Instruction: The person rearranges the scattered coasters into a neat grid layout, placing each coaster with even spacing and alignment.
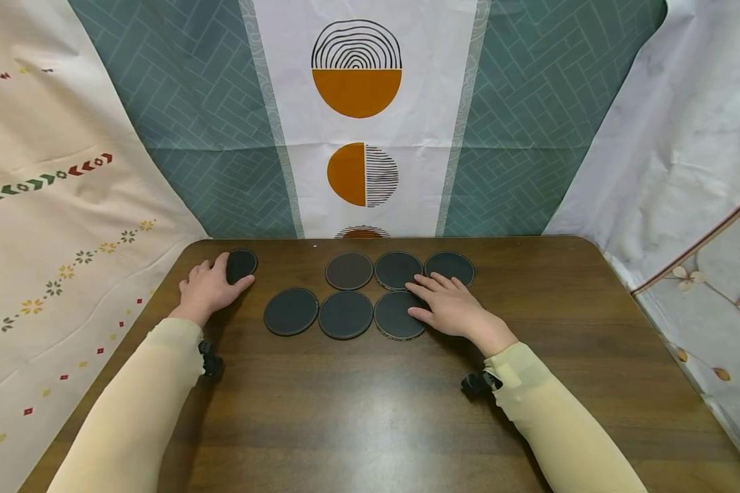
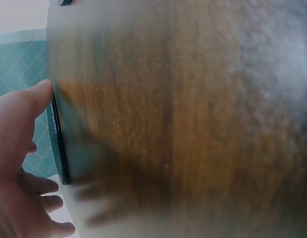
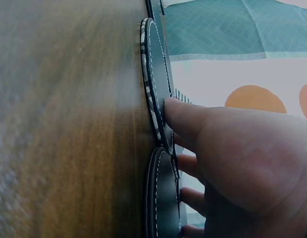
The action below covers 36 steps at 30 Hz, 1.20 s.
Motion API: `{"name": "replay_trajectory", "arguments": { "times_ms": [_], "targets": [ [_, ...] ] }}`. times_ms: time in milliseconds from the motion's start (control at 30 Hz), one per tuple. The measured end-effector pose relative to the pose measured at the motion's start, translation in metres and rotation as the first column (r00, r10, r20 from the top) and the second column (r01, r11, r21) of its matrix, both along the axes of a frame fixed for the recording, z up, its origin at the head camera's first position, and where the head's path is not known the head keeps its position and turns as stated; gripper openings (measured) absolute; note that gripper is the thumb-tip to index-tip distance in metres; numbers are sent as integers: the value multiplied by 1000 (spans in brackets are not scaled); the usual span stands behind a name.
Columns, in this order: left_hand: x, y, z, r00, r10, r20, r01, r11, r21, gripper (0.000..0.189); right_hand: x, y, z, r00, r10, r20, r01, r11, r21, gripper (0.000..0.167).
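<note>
Thumb and fingers of my left hand (image 1: 210, 287) lie spread around a dark round coaster (image 1: 242, 266) at the table's far left. In the left wrist view, the thumb touches one end of that coaster (image 2: 57, 141). My right hand (image 1: 453, 308) rests over the right end of two rows of similar coasters, fingers spread. Its thumb touches a coaster (image 1: 397, 316) in the near row, whose patterned rim shows in the right wrist view. Another coaster (image 3: 165, 198) there is mostly covered by this hand in the head view.
Two more coasters, a middle one (image 1: 345, 315) and a left one (image 1: 291, 311), lie in the near row. The far row holds a brownish coaster (image 1: 349, 271) and two dark ones. Behind the wooden table (image 1: 358, 397) hangs a patterned cloth (image 1: 370, 130).
</note>
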State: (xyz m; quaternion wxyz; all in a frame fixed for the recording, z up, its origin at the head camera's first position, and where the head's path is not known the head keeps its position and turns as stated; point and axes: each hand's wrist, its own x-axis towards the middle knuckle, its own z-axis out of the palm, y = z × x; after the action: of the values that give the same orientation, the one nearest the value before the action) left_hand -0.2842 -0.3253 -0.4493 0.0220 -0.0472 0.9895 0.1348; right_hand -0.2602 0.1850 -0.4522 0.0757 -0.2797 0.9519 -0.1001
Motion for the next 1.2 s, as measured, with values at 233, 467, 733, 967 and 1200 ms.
{"name": "replay_trajectory", "arguments": {
  "times_ms": [233,467,733,967,1200],
  "targets": [
    [-2,-4,-2,1000,8,10,-8,1000,0,101,1,-1,1,1000,-1,-4,1,1000,6,65],
    [-2,-6,-3,1000,20,11,-20,1000,6,101,0,-1,-1,1000,-1,-3,1,1000,4,66],
    [-3,-5,0,999,35,5,-35,999,5,97,0,-1,0,1000,-5,0,5,1000,6,65],
    [-5,-6,-3,1000,28,1,-28,1000,-2,97,1,-1,0,1000,-4,2,4,1000,5,65],
    [-6,-3,-1,1000,23,-11,-23,999,-22,95,1,-1,1,1000,-7,0,7,1000,4,65]
  ]
}}
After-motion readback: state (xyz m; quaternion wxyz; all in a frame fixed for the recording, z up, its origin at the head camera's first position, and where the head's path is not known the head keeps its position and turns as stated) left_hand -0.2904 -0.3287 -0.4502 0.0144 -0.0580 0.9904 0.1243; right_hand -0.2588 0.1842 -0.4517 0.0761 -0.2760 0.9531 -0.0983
